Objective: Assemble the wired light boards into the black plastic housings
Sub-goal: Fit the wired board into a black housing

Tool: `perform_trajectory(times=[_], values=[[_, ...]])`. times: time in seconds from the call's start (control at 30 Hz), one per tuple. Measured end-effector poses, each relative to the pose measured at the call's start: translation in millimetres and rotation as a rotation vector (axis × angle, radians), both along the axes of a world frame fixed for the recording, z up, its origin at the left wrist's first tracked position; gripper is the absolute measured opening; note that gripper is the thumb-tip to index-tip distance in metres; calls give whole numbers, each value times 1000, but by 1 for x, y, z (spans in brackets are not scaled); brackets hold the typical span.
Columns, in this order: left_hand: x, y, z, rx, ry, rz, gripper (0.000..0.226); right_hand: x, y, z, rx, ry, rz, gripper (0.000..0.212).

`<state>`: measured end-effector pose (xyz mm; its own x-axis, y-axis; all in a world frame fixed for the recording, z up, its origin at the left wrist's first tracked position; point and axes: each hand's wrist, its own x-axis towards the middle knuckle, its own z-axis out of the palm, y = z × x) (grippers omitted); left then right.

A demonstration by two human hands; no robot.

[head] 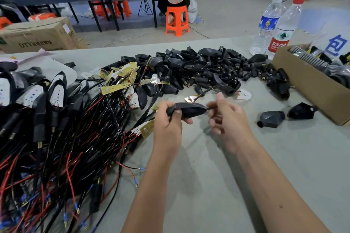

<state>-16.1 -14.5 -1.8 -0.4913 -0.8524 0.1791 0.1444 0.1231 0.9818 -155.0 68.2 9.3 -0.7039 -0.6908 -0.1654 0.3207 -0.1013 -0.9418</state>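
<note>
My left hand [167, 119] grips a black, teardrop-shaped plastic housing [186, 110] above the grey tabletop [217, 176]; my right hand [226, 117] pinches the thin black wire [210, 91] emerging at the housing's pointed end. That wire arcs up behind the housing to a small light board [190, 98] lying on the table just beyond it. Right of the housing, an open brown cardboard box [310, 89] holds grey ribbed parts [310, 58], partly blurred. Between box and housing lie two loose black shells [271, 119]. Behind the housing, a heap of empty black housings [198, 66] spreads across the table. Left of it, a tangle of red and black wired boards [66, 128] crowds the surface. Two clear plastic water bottles [280, 30] stand behind the box.
</note>
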Motion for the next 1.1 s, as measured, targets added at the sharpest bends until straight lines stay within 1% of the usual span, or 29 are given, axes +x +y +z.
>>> perform_trajectory(times=[0.03,0.07,0.13,0.2,0.33,0.47,0.53,0.6,0.7,0.77,0.87,0.97,1.03,1.1], values=[[1,0,0,13,0,-51,14,2,-1,-1,-1,-14,56,36],[3,-1,0,12,-11,-98,15,4,-1,-3,-22,-4,85,32],[6,-4,0,-1,-50,-176,17,6,-1,-4,-100,-28,87,20],[8,-6,-2,-15,-91,-237,13,4,-2,-4,-157,-79,80,15],[15,-10,0,-52,-124,-271,15,-1,-1,-6,-155,-92,32,15],[25,-12,6,-37,-104,-297,30,-1,0,-8,-157,-101,1,17],[24,-10,7,-33,-116,-278,20,-2,1,-8,-190,-119,-14,17],[19,-7,5,-3,-131,-221,13,-2,3,-7,-212,-116,-8,17],[11,-1,3,96,-131,-167,14,1,5,-6,-141,-42,115,15],[8,3,3,103,-128,-118,14,5,4,-5,-115,-23,172,12],[9,2,2,79,-111,118,10,5,2,-6,-178,-69,74,10],[16,-6,0,3,-167,376,14,4,-1,-11,-202,2,-12,11],[19,-7,-1,-16,-159,453,20,2,-1,-13,-228,17,-37,12],[19,-6,-1,-48,-158,483,25,0,0,-13,-274,5,-31,11]])
